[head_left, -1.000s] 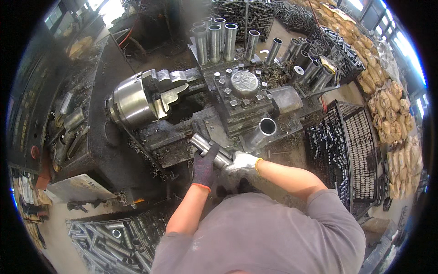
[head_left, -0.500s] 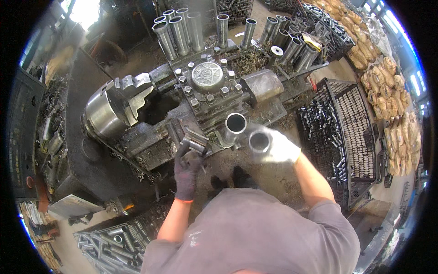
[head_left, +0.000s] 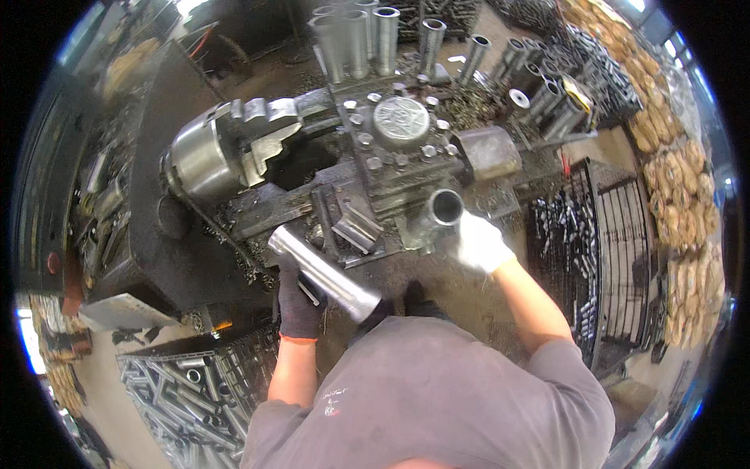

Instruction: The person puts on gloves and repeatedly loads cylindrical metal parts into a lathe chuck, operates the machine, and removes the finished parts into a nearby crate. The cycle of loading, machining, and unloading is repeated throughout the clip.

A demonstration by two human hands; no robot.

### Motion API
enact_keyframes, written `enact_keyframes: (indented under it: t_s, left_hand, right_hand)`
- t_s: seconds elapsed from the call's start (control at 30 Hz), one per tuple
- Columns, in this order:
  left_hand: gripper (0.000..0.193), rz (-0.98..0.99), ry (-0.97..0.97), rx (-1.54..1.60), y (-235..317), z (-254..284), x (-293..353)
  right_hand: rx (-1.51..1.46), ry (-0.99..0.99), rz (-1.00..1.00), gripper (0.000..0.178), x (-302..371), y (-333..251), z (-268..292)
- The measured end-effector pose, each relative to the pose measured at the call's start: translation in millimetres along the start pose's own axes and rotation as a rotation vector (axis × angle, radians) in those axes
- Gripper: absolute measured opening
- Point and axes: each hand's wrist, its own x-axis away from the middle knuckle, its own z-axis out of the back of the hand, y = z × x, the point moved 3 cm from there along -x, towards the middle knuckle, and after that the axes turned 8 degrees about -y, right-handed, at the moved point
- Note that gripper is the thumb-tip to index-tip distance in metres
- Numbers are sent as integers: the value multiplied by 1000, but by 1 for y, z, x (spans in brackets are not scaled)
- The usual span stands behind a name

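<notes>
My left hand [head_left: 298, 301], in a dark glove, is closed round a shiny metal tube [head_left: 332, 277] that slants down toward my body. A short thin metal piece [head_left: 309, 294] shows at that glove, its hold unclear. My right hand [head_left: 483, 244], in a white glove, is against the right side of a second tube [head_left: 428, 220], which stands upright at the front of the lathe. Its fingers are blurred and partly hidden, so their grip does not show. Between the hands lies a V-shaped metal rest [head_left: 358, 229] on the lathe's front.
The lathe chuck [head_left: 207, 152] with stepped jaws is at left, the bolted tool post [head_left: 401, 121] at centre. Several tubes [head_left: 386, 43] stand along the back. A mesh crate [head_left: 625, 266] of metal parts is at right; a bin of tubes [head_left: 176, 406] is at lower left.
The tube my right hand held is now in my left hand, which has drawn back from the V-shaped rest. My right hand has moved to the standing tube. The whole view has shifted.
</notes>
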Motion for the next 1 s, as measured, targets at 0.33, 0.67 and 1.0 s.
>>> enact_keyframes:
  t_s: [0.33, 0.67, 1.0]
  left_hand:
    - [90, 5, -169, 160, 16, 27, -27]
    - [57, -430, -303, 34, 44, -70, -44]
    - [50, -482, 46, -490, 73, 15, -45]
  right_hand:
    - [305, -15, 69, 41, -86, -94, -100]
    - [-503, -332, 101, 89, -83, -181, 0]
    - [842, 187, 517, 69, -221, -195, 176]
